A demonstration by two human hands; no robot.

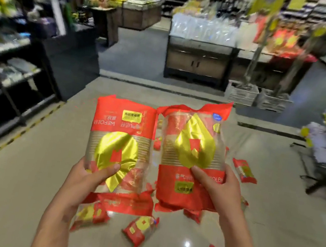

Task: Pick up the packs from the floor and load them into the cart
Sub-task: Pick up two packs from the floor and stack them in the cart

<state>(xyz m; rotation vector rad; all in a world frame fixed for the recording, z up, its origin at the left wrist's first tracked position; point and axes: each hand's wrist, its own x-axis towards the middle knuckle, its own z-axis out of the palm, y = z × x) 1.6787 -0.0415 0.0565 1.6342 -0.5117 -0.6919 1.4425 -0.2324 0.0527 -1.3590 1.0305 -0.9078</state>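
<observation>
Each of the hands grips one red-and-gold plastic pack: left hand (93,174) on the left pack (120,138), right hand (216,186) on the right pack (192,149). Both packs are lifted above the glossy floor (18,185), where more packs (139,230) lie. The carrying step is in hand; next, find the cart, which I cannot pick out, and load.

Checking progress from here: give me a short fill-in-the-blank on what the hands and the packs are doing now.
1. The left hand grips one ___ and gold pack.
2. The right hand grips a ___ pack.
3. More packs, such as one, lie on the ___.

Missing words: red; second; floor
</observation>
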